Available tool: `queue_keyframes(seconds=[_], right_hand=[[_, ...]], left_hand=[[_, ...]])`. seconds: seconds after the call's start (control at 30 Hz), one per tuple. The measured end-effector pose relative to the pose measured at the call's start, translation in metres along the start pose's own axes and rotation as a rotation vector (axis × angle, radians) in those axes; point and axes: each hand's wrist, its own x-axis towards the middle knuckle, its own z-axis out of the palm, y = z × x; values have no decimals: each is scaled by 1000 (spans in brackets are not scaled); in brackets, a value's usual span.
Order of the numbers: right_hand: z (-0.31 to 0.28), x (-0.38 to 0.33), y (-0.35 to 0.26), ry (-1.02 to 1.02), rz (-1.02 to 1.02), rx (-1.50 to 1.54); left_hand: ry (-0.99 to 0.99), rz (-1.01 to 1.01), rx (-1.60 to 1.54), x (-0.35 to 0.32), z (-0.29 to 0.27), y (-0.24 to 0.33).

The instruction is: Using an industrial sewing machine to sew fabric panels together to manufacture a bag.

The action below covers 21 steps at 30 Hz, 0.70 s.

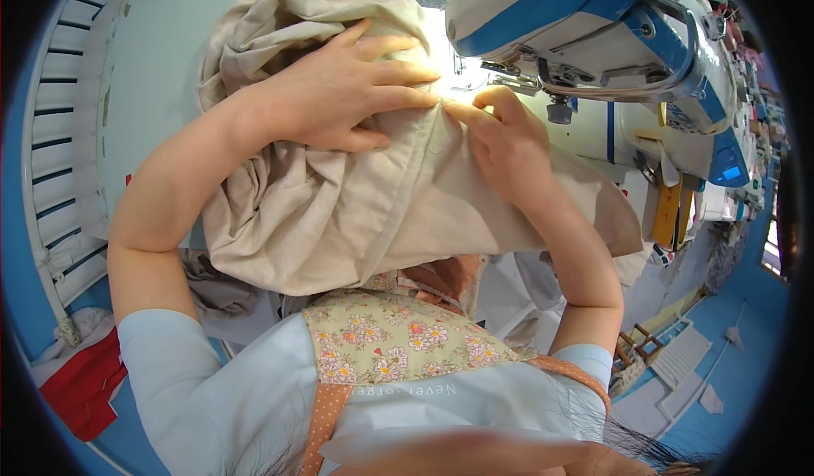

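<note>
A large beige cloth (314, 222) with a long stitched seam lies bunched over the table in front of me and hangs off its near edge. My left hand (339, 90) rests flat on it, fingers spread, with the fingertips reaching the seam beside the lit needle area. On the other side of the seam, my right hand (513, 145) has thumb and forefinger pinched on the cloth. Just beyond both hands stands a white and blue sewing machine (543, 18). Bright glare hides the needle and presser foot, so I cannot tell whether they touch the cloth.
The pale tabletop (157, 52) extends to the left, beside a white slatted rack (64, 137). A yellow box (668, 209) stands right of the machine. Red fabric (85, 387) lies low at the left, and a wooden-framed stool (644, 340) is at lower right.
</note>
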Motion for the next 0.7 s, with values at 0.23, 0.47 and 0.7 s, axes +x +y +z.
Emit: queue_keyframes(seconds=[0.23,0.47,0.7], right_hand=[[-3,3,13,-15,90,-18],[1,5,26,8,129,-35],[1,12,32,-30,157,-32]], left_hand=[[37,-5,-28,15,4,-6],[47,-24,-6,24,2,-9],[63,-32,2,28,6,-15]])
